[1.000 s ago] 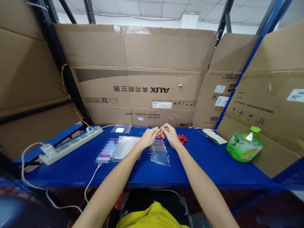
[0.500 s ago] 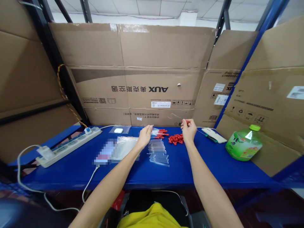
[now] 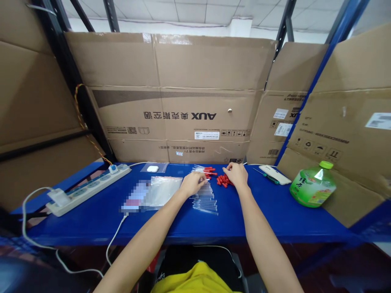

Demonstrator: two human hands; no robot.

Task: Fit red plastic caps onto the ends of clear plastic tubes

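Note:
My left hand is over the far end of a row of thin clear plastic tubes, its fingers pinched on one tube near the top. My right hand reaches into a small heap of red caps, thumb and fingers closed at the heap's far edge on what looks like a red cap, mostly hidden by the fingers. Just beyond my left hand lies a bunch of clear tubes with red caps on their ends.
Clear plastic bags and a blurred phone lie left of my hands. A white power strip is farther left. At right are a screwdriver, a pale flat object and a green bottle. Cardboard walls the blue table.
My left hand has come down and right, from beside the capped bunch to the row of tubes. My right hand has moved down and left, from holding a red piece raised to the heap.

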